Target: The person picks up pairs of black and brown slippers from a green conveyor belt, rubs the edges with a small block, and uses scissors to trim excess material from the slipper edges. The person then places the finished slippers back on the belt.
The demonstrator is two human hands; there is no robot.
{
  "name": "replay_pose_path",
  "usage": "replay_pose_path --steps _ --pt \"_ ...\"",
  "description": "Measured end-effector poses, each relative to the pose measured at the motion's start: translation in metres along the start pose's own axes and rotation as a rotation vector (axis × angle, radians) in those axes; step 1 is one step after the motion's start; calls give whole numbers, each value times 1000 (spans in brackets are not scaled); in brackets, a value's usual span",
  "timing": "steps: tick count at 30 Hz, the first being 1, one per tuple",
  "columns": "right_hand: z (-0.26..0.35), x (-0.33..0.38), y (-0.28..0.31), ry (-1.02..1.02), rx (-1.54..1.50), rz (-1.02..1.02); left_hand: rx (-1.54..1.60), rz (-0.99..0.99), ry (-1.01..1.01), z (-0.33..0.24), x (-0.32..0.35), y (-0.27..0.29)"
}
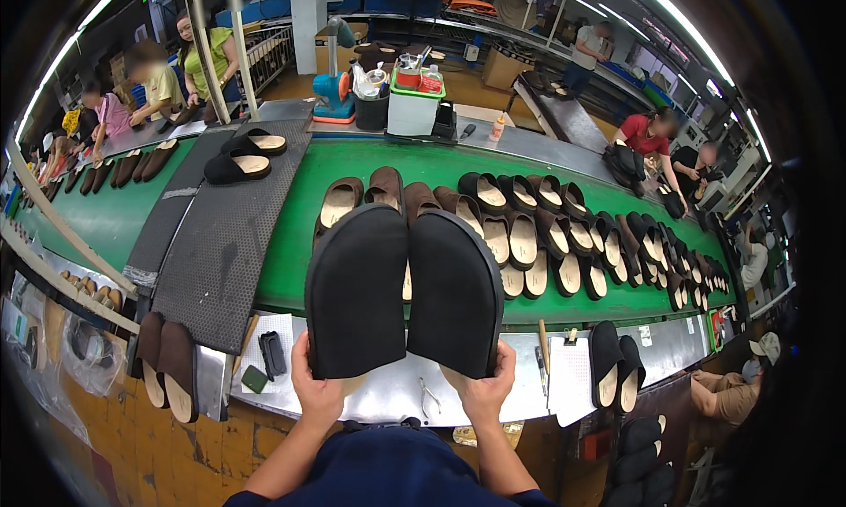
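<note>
A pair of black clogs is held up side by side before me, toes pointing away and uppers facing me. My left hand (319,388) is closed on the heel end of the left clog (357,296). The right clog (455,296) is gripped the same way by my right hand (486,391), with the thumb along its outer edge. The two clogs lean together and nearly touch at the middle. Their fingers' undersides are hidden behind the soles. Below them, a pair of small pliers (429,398) lies on the metal ledge (379,404).
Many brown and black clogs (522,240) stand in rows on the green conveyor belt (286,243). A black textured mat (225,243) bears another black pair (238,168). A clipboard (571,375) and brown clogs (166,366) flank me. Co-workers (648,141) work farther along.
</note>
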State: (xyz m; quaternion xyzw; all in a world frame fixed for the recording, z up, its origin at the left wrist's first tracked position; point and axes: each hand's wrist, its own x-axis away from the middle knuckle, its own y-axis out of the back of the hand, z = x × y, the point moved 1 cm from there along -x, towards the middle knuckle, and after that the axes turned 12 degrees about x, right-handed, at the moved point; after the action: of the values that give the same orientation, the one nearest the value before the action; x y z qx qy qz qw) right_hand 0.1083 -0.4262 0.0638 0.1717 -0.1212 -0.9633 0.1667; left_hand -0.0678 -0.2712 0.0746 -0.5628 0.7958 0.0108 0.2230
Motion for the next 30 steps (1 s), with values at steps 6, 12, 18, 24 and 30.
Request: replay_pose_path --steps 6,12,18,24,30 --pt "5 0 0 -36 -53 -44 -309 116 -227 3 -5 9" --pt "6 -5 -3 -124 -142 63 -217 218 -110 -12 -12 6" --pt "8 -11 -2 -424 -470 303 224 292 324 -26 -16 -6" --pt "27 -13 -7 -663 -747 536 641 27 673 -26 -14 -16" --pt "3 1 -13 -794 -805 618 500 11 545 -28 -3 -18"
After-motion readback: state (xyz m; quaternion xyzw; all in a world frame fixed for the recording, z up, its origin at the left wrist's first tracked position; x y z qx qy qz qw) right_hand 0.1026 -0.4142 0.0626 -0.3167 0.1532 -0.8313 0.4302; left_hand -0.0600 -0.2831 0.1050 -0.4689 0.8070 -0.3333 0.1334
